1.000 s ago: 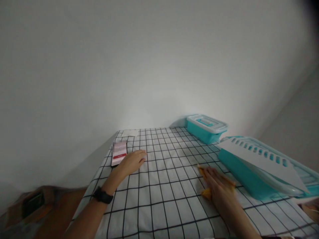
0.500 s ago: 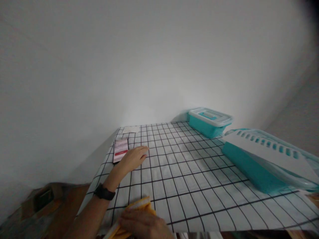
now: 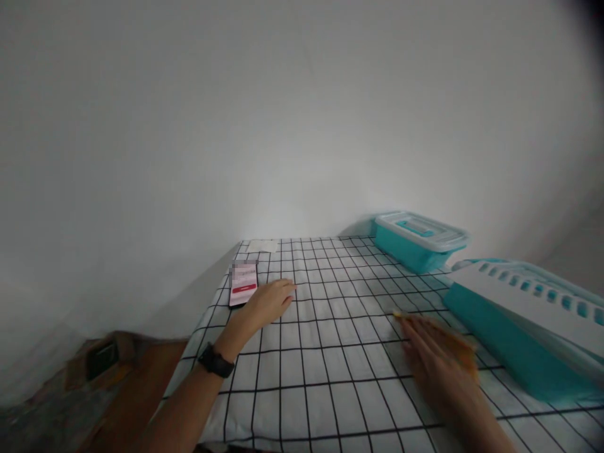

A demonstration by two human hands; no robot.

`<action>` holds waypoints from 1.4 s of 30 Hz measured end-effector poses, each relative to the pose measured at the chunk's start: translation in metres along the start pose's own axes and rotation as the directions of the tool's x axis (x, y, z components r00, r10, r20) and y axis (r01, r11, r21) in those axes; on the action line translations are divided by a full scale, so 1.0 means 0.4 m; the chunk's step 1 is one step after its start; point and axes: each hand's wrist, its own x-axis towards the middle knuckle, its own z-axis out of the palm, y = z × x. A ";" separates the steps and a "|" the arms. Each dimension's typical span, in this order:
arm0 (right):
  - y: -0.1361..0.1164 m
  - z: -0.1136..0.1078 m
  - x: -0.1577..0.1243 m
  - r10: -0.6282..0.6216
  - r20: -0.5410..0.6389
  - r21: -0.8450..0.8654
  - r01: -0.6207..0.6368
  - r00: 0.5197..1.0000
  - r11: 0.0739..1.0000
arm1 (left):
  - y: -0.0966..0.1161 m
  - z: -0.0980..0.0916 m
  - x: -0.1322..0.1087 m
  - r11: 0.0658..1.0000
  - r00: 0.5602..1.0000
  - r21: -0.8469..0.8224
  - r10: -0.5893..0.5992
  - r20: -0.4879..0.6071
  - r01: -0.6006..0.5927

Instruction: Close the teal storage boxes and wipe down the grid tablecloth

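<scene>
My left hand [image 3: 268, 303], with a black band at the wrist, rests palm down on the checked tablecloth [image 3: 325, 371], fingers stretched out. Just beside it lies a phone [image 3: 244, 286] with a lit pink screen, partly blurred. My right hand [image 3: 431, 352] presses a yellow cloth [image 3: 455, 346] against the table on the right side. Motion smears this hand a little, and it covers much of the cloth.
A teal box with a clear lid [image 3: 415, 242] stands at the back right. Nearer, a larger teal container with a slotted white piece [image 3: 523, 333] flanks my right hand. White paper [image 3: 262, 246] lies by the wall. A cardboard box [image 3: 101, 362] sits low at left.
My right hand has swept the yellow cloth from the near table edge to the right, toward the larger teal container. My left hand stays by the phone. The view has shifted slightly.
</scene>
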 end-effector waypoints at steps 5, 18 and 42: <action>-0.228 0.044 0.000 -0.246 0.166 0.160 0.220 0.955 0.962 | -0.007 -0.008 -0.004 0.998 0.997 0.015 -0.066 -0.045 0.067; -0.438 -0.046 0.014 -0.417 0.074 0.849 0.162 0.906 0.503 | -0.080 -0.067 -0.015 0.946 0.916 0.022 -0.306 -0.261 0.322; -0.447 0.082 0.017 -0.385 0.153 0.517 0.258 0.910 0.816 | -0.134 -0.110 -0.058 0.835 0.765 0.005 -0.501 -0.404 0.550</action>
